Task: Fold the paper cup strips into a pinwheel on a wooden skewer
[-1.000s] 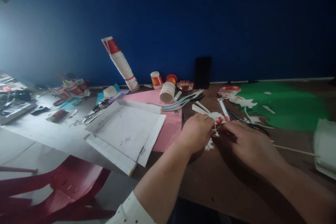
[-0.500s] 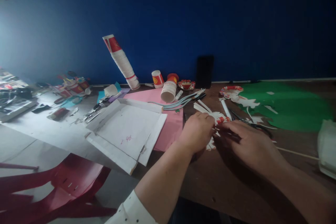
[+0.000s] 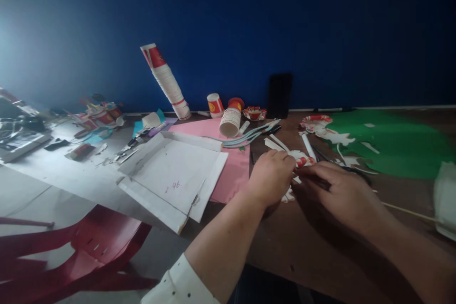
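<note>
Both hands meet over the brown table around a cut paper cup [image 3: 301, 160], white with red print and splayed into strips. My left hand [image 3: 273, 174] curls its fingers round the cup's near left side. Thumb and fingers of my right hand [image 3: 335, 185] pinch its right edge. My palms and fingers hide much of the cup, with white strips showing above and below them. Just behind the right hand lie a white stick-like tube [image 3: 308, 146] and dark-handled scissors [image 3: 351, 169], partly covered by paper scraps.
Left of the hands, a white box lid [image 3: 178, 175] rests over pink paper [image 3: 237, 171]. Beyond stand a leaning cup stack [image 3: 167, 83], a lying cup stack [image 3: 231, 121] and grey-blue cords [image 3: 242, 139]. Green paper [image 3: 399, 147] with scraps lies right. A red chair [image 3: 96, 242] stands lower left.
Both hands keep hold of the cut cup with only a slight shift. The whole view has moved a little.
</note>
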Motion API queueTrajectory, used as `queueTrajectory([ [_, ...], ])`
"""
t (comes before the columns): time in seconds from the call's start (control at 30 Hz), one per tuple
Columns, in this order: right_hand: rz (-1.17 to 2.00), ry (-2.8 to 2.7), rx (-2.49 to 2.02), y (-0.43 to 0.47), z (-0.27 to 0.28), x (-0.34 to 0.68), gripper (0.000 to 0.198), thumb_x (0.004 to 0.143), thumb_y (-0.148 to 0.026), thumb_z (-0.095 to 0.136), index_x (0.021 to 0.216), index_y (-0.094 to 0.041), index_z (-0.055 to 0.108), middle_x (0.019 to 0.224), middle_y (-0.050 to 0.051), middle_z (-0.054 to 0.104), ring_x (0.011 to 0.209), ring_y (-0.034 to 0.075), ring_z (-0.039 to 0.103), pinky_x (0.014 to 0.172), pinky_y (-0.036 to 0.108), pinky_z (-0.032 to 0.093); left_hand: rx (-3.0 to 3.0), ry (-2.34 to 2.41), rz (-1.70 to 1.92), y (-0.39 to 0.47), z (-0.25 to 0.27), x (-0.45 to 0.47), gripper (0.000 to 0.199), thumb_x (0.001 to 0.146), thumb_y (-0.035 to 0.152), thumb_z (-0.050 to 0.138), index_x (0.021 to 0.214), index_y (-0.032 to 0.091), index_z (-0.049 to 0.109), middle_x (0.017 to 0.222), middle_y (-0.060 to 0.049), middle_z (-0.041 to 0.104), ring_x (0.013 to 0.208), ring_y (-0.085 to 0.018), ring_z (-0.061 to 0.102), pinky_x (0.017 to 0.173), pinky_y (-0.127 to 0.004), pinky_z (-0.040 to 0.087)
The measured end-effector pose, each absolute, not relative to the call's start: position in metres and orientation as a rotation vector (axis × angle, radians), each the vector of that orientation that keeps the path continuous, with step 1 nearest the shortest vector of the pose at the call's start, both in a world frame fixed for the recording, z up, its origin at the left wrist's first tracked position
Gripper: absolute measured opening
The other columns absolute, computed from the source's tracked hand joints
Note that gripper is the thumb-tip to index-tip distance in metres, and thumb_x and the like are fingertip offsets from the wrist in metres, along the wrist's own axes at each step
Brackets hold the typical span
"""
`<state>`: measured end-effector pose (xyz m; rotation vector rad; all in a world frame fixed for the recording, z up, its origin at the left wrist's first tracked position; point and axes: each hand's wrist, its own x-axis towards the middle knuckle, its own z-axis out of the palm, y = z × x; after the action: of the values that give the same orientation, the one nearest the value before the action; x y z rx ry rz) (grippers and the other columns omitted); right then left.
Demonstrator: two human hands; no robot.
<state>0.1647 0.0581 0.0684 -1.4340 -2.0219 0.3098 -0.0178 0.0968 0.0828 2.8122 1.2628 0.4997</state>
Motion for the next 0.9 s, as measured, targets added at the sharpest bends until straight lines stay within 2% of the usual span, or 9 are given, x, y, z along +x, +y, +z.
queueTrajectory([
  [0.2,0.397,-2.012,-1.525,0.06,0.073,0.164,0.029,0.09,-0.046,0.054,0.096,-0.028,0.076,0.1,0.006,0.077,0.089,0.027,0.072,0.075,0.04,0.054,2.821,1.229,0.501,0.095,0.082,-0.017,0.011,0.097,0.021,0.052,0.095,0.017,0.062,0.103,-0.007,0.067,0.097,-0.023,0.058,0.086,-0.035,0.047],
  [0.43,0.372,-1.987,-1.598,0.063,0.072,0.165,0.028,0.088,-0.044,0.053,0.091,-0.026,0.074,0.094,0.008,0.077,0.082,0.028,0.072,0.069,0.039,0.053,2.791,1.267,0.5,0.093,0.084,-0.017,0.015,0.095,0.028,0.06,0.102,0.016,0.063,0.109,-0.007,0.065,0.105,-0.024,0.057,0.091,-0.036,0.048],
  [0.7,0.492,-1.982,-1.584,0.066,0.073,0.165,0.029,0.087,-0.047,0.055,0.091,-0.027,0.075,0.094,0.006,0.078,0.085,0.028,0.072,0.074,0.041,0.054,2.865,1.209,0.437,0.094,0.089,-0.017,0.014,0.096,0.019,0.052,0.095,0.015,0.065,0.104,-0.008,0.067,0.101,-0.024,0.057,0.089,-0.036,0.047],
  [0.9,0.682,-1.976,-1.552,0.068,0.08,0.169,0.031,0.087,-0.051,0.056,0.084,-0.026,0.074,0.087,0.005,0.079,0.079,0.027,0.073,0.07,0.04,0.054,2.941,1.161,0.423,0.092,0.088,-0.015,0.015,0.096,0.017,0.049,0.096,0.015,0.065,0.101,-0.009,0.066,0.101,-0.025,0.058,0.087,-0.037,0.047],
])
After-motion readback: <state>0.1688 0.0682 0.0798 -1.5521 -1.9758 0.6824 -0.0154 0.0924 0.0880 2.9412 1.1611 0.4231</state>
